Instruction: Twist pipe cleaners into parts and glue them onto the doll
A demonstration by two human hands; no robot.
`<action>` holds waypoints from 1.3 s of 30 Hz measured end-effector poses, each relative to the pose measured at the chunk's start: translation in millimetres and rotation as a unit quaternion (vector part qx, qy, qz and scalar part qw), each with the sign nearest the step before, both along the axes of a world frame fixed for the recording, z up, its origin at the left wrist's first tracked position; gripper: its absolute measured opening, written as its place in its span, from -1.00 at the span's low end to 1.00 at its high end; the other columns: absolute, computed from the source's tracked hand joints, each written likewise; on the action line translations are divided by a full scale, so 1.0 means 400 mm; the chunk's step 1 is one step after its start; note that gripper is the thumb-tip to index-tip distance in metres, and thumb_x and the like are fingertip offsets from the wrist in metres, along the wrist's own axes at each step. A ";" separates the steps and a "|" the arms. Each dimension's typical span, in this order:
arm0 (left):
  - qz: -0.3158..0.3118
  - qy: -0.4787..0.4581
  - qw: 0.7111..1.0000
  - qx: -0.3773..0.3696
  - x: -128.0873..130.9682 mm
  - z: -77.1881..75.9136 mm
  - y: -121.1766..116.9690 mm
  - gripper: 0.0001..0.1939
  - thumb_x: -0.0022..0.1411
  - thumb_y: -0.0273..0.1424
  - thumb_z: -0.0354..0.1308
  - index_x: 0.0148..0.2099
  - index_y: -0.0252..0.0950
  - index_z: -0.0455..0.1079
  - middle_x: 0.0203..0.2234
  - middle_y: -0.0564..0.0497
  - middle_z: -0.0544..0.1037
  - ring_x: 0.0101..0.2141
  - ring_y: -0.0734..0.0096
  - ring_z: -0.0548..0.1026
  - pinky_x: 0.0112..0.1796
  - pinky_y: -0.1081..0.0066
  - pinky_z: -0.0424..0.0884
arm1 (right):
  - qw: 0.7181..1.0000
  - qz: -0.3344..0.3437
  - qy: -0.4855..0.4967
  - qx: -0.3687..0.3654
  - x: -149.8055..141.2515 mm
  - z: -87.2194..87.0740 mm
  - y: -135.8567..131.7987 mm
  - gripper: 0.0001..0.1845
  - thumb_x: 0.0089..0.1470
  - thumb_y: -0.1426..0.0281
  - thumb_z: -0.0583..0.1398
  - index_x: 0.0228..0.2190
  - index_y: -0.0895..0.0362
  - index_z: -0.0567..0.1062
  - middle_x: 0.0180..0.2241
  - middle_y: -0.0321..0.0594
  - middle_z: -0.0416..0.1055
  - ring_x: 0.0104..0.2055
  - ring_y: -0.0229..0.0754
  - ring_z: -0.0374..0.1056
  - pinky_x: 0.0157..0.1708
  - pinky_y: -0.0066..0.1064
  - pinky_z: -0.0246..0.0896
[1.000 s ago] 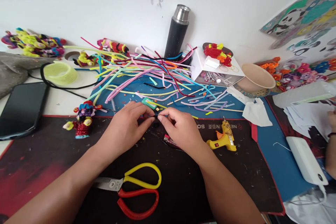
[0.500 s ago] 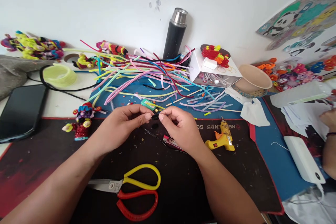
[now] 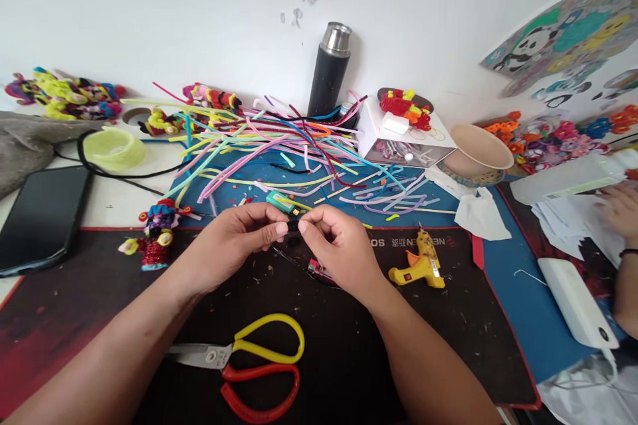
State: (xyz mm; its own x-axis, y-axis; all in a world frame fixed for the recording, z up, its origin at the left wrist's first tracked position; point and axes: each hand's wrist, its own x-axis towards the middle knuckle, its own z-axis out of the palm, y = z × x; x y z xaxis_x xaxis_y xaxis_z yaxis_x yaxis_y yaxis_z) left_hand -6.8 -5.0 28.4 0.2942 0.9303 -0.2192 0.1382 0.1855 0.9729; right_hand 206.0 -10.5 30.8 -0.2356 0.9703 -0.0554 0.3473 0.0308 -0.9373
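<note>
Between my fingertips is a small, dark, fuzzy-looking black piece (image 3: 294,223), perhaps pipe cleaner; the fingers cover most of it. My left hand (image 3: 244,231) pinches its left end with thumb and forefinger. The other end sits in the pinch of my right hand (image 3: 335,239). Just beyond the fingertips lies a green-cased tool (image 3: 280,200). A red lighter-like object (image 3: 319,269) is partly hidden under my right hand. Nearer to me, scissors (image 3: 259,358) with one yellow and one red handle lie on the dark mat (image 3: 349,352).
Many coloured pipe cleaners (image 3: 269,139) cover the back. A yellow glue gun (image 3: 419,264) lies to the right, a pipe-cleaner doll (image 3: 157,232) to the left. Behind stand a black thermos (image 3: 329,73) and a white box (image 3: 413,136). Another person's hand (image 3: 618,209) is at far right.
The view has shifted slightly. Both hands keep their pinch on the black piece, with fingers only slightly moved. More of the other person's hand shows at the right edge.
</note>
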 end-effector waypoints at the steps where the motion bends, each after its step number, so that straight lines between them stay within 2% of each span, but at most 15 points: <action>1: -0.002 -0.003 1.000 0.001 0.000 -0.001 0.000 -0.58 0.23 0.05 0.43 -0.27 -0.23 0.61 -0.46 0.06 0.48 -0.44 0.40 0.34 -0.39 0.42 0.31 | 1.000 0.000 0.000 0.000 0.000 0.000 0.000 -0.81 0.29 0.23 0.24 -0.31 0.07 0.54 -0.59 -0.43 0.25 -0.54 -0.27 0.16 -0.50 -0.42 0.06; 9: 0.016 -0.025 0.999 -0.015 0.011 0.001 -0.002 -0.52 0.16 0.08 0.48 -0.33 -0.25 0.56 -0.50 0.08 0.44 -0.47 0.43 0.32 -0.42 0.43 0.28 | 1.000 0.004 0.000 -0.002 -0.001 0.006 -0.002 -0.80 0.30 0.23 0.23 -0.31 0.07 0.55 -0.58 -0.43 0.25 -0.54 -0.28 0.17 -0.49 -0.42 0.06; 16: 0.013 -0.007 1.000 -0.016 0.018 0.004 -0.001 -0.52 0.15 0.08 0.47 -0.34 -0.25 0.55 -0.51 0.09 0.44 -0.47 0.43 0.31 -0.42 0.44 0.26 | 1.000 0.006 0.004 -0.004 -0.003 0.003 -0.003 -0.80 0.31 0.23 0.23 -0.30 0.08 0.55 -0.58 -0.43 0.26 -0.54 -0.28 0.17 -0.50 -0.43 0.06; 25: 0.017 0.011 1.000 0.009 0.008 0.002 -0.004 -0.60 0.27 0.01 0.40 -0.27 -0.24 0.58 -0.46 0.07 0.50 -0.44 0.41 0.35 -0.38 0.42 0.29 | 0.999 0.008 0.036 -0.005 0.004 -0.001 0.000 -0.80 0.33 0.23 0.25 -0.27 0.08 0.56 -0.57 -0.44 0.26 -0.53 -0.30 0.15 -0.48 -0.42 0.05; 30: 0.014 0.029 0.999 0.025 0.005 0.016 -0.005 -0.56 0.30 0.06 0.36 -0.30 -0.24 0.56 -0.48 0.08 0.49 -0.46 0.40 0.34 -0.39 0.42 0.30 | 0.998 0.014 0.053 -0.036 0.003 -0.003 0.001 -0.75 0.37 0.16 0.24 -0.22 0.08 0.57 -0.57 -0.44 0.28 -0.55 -0.29 0.18 -0.49 -0.42 0.07; 34: 0.011 0.026 0.999 0.025 0.004 0.017 -0.004 -0.54 0.29 0.08 0.37 -0.30 -0.24 0.57 -0.48 0.08 0.50 -0.46 0.41 0.35 -0.41 0.42 0.29 | 0.999 0.019 0.037 -0.019 0.004 0.000 0.000 -0.78 0.34 0.21 0.26 -0.29 0.09 0.55 -0.56 -0.42 0.29 -0.53 -0.30 0.16 -0.48 -0.42 0.03; 36: 0.020 0.021 0.999 0.031 0.001 0.015 -0.004 -0.56 0.31 0.07 0.38 -0.24 -0.24 0.60 -0.46 0.07 0.51 -0.45 0.40 0.37 -0.41 0.43 0.30 | 0.999 0.017 0.037 -0.015 0.005 0.000 0.001 -0.76 0.34 0.21 0.26 -0.32 0.09 0.54 -0.57 -0.43 0.27 -0.54 -0.30 0.13 -0.49 -0.41 0.01; 39: 0.043 0.002 0.997 0.058 -0.001 0.013 -0.006 -0.61 0.29 -0.03 0.43 -0.03 -0.21 0.63 -0.37 0.04 0.58 -0.36 0.33 0.49 -0.33 0.39 0.41 | 0.999 0.015 0.045 -0.015 0.005 -0.003 0.002 -0.73 0.34 0.19 0.25 -0.33 0.09 0.53 -0.58 -0.44 0.25 -0.55 -0.30 0.13 -0.50 -0.41 -0.01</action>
